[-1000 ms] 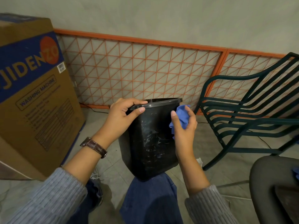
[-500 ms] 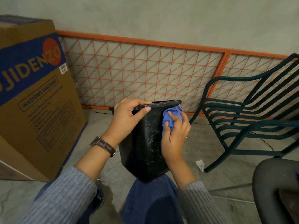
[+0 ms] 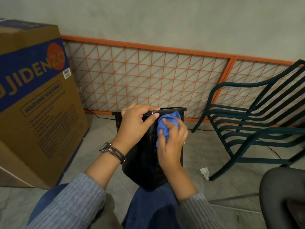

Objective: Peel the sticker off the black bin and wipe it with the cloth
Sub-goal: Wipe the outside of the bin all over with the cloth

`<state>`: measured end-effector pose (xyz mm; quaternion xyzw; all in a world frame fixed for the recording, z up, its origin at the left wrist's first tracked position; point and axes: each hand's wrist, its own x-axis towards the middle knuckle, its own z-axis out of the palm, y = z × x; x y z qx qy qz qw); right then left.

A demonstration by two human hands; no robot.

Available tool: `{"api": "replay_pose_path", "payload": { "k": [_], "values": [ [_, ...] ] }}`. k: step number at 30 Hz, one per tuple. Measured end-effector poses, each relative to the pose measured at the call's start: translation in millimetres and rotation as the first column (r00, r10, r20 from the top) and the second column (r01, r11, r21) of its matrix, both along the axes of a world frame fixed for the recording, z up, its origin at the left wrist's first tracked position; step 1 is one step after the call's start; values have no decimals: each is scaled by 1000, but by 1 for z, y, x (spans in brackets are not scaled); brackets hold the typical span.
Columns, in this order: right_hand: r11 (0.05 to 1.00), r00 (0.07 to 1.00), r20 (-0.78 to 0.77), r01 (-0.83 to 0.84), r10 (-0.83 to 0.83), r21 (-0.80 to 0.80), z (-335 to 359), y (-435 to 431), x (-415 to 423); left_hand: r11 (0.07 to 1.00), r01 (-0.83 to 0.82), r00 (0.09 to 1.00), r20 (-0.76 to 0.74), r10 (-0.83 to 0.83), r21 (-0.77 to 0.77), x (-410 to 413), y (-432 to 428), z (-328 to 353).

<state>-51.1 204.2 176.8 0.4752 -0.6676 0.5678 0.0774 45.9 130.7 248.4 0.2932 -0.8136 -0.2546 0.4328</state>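
Two hands are in view: the left hand (image 3: 137, 124) and the right hand (image 3: 171, 141). There is one black bin (image 3: 145, 159) and one blue cloth (image 3: 166, 123). One watch (image 3: 113, 150) shows, and two grey sleeves, the left sleeve (image 3: 69, 204) and the right sleeve (image 3: 198, 212). There is one cardboard box (image 3: 38, 104). There are two orange grid panels, a long panel (image 3: 145, 81) and a shorter panel (image 3: 257, 70). One green chair (image 3: 257, 126) is there, plus one dark rounded seat (image 3: 283, 195), only partly seen. One paper scrap (image 3: 205, 173) is on the floor. Two stretches of black cable show; whether they are one cable cannot be told.
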Motion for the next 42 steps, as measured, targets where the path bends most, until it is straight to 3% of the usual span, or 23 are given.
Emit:
{"api": "replay_pose_path", "payload": {
  "k": [3, 8, 11, 14, 19, 22, 26, 28, 30, 32, 35, 38, 40, 42],
  "values": [
    [986, 972, -178, -139, 153, 87, -9, 15, -21, 999, 21, 997, -75, -18, 45, 6, -6, -4],
    [999, 991, 124, 48, -50, 18, 15, -2, -18, 998, 27, 997, -75, -22, 63, 0, -3, -2],
    [994, 997, -52, -57, 62, 89, 10, 6, 0, 997, 37, 995, -93, -31, 63, 1, -7, -5],
    [967, 945, -244, -174, 217, 187, -6, 22, -21, 992, 69, 987, -152, -52, 110, 9, -14, -10],
    [994, 995, 98, -23, 12, 109, 9, 2, -27, 991, 56, 991, -131, -40, 123, 8, -12, -11],
    [982, 993, -73, -81, 94, 171, 9, 3, 0, 990, 62, 990, -133, -45, 127, 8, -13, -10],
    [955, 889, -377, -179, 260, 238, -4, 19, -17, 981, 97, 983, -172, -68, 169, 14, -18, -13],
    [965, 932, -309, -117, 188, 233, -1, 16, -35, 980, 101, 982, -172, -71, 173, 16, -18, -13],
    [983, 991, -121, -41, 63, 177, 8, 8, -40, 981, 91, 986, -156, -65, 170, 16, -16, -12],
    [988, 997, -71, 20, -9, 154, 13, 2, -25, 983, 82, 988, -141, -59, 167, 13, -14, -10],
    [981, 964, -246, -52, 97, 184, 4, 10, -2, 982, 82, 987, -151, -57, 169, 11, -15, -10],
    [964, 849, -477, -127, 227, 234, -13, 25, -23, 977, 106, 983, -171, -74, 187, 14, -16, -11],
    [965, 913, -374, -68, 162, 254, -12, 23, -44, 973, 116, 982, -173, -82, 199, 15, -15, -10],
    [986, 998, -54, -23, 32, 163, -3, 14, -55, 974, 119, 983, -160, -89, 192, 14, -10, -6]
  ]
}}
